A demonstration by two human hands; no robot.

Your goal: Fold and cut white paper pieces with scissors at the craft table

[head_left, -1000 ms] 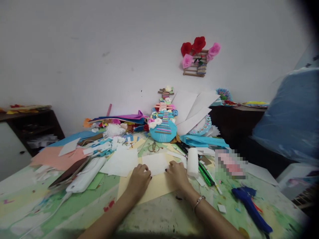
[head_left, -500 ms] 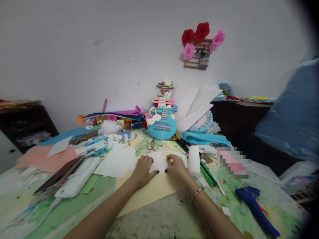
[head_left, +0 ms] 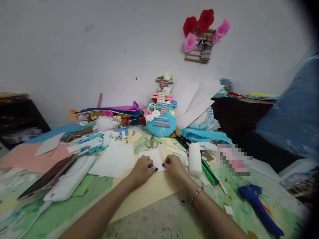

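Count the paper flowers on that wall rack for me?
4 on the wooden rack: red flower upper left, red flower top, pink flower right, pink flower lower left. Others may hide behind.

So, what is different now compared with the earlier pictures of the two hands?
The left hand and right hand have drawn closer together on the small white paper sheet. Their fingers, flat before, now curl at its near edge; a firm grip cannot be confirmed. The pale yellow card sheet beneath, the white foam roll, the gold metal scissors and the blue glue gun lie as before.
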